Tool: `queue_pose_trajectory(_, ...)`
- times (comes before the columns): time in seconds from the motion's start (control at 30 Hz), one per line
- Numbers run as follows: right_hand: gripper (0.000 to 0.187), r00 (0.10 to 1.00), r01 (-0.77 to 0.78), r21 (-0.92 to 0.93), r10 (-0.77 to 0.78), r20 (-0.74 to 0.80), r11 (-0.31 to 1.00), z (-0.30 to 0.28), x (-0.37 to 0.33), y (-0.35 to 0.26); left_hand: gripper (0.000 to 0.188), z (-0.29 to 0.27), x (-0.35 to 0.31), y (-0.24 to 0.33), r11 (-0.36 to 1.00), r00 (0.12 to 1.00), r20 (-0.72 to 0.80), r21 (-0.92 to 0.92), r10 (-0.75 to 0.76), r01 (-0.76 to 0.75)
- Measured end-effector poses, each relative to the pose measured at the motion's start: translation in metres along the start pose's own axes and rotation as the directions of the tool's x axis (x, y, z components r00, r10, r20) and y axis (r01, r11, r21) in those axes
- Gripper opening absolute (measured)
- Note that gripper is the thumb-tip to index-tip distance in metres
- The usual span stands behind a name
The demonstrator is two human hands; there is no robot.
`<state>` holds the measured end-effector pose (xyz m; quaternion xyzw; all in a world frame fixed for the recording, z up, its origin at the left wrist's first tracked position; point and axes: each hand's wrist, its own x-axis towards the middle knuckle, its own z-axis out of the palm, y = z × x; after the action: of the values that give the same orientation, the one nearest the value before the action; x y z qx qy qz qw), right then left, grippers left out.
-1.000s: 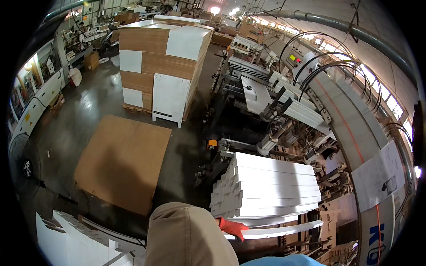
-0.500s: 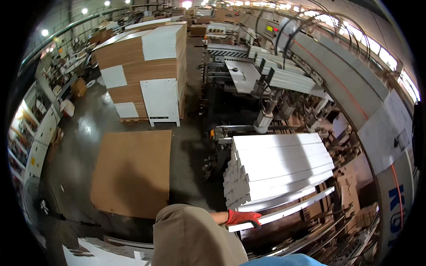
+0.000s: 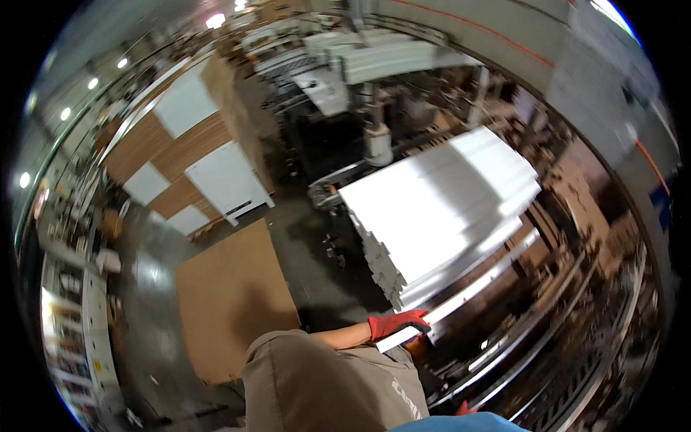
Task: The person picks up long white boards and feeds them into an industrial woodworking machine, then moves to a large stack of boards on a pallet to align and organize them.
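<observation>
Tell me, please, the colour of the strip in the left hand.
The strip is white; the head view shows it.

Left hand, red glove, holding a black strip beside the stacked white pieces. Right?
Not quite: the strip is white, not black, as the head view shows. The left hand does hold it, wearing a red glove, beside the stacked white pieces.

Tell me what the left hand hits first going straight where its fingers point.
Beyond the white strip it grips, the left hand would probably meet the shiny rail, though depth is unclear.
</observation>
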<state>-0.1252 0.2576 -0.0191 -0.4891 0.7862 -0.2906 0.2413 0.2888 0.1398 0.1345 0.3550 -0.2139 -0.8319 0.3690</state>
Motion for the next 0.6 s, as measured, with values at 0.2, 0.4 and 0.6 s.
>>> queue_pose_trajectory(0.2, 0.034, 0.985, -0.172, 0.318, 0.168, 0.041, 0.932, -0.002, 0.0, -0.055, 0.05, -0.029, 0.019, -0.024, 0.997, 0.999, -0.008, -0.067, -0.041, 0.04)
queue_pose_trajectory(0.4, 0.031, 0.985, -0.155, 0.194, 0.167, -0.046, 0.969, -0.007, -0.016, -0.054, 0.059, -0.008, 0.03, -0.009, 0.99, 0.993, 0.049, -0.089, -0.104, 0.108)
queue_pose_trajectory(0.6, 0.023, 0.975, -0.199, 0.152, 0.211, -0.064, 0.968, -0.013, -0.012, -0.084, 0.046, -0.01, 0.048, -0.009, 0.982, 0.997, 0.036, -0.17, -0.075, 0.08)
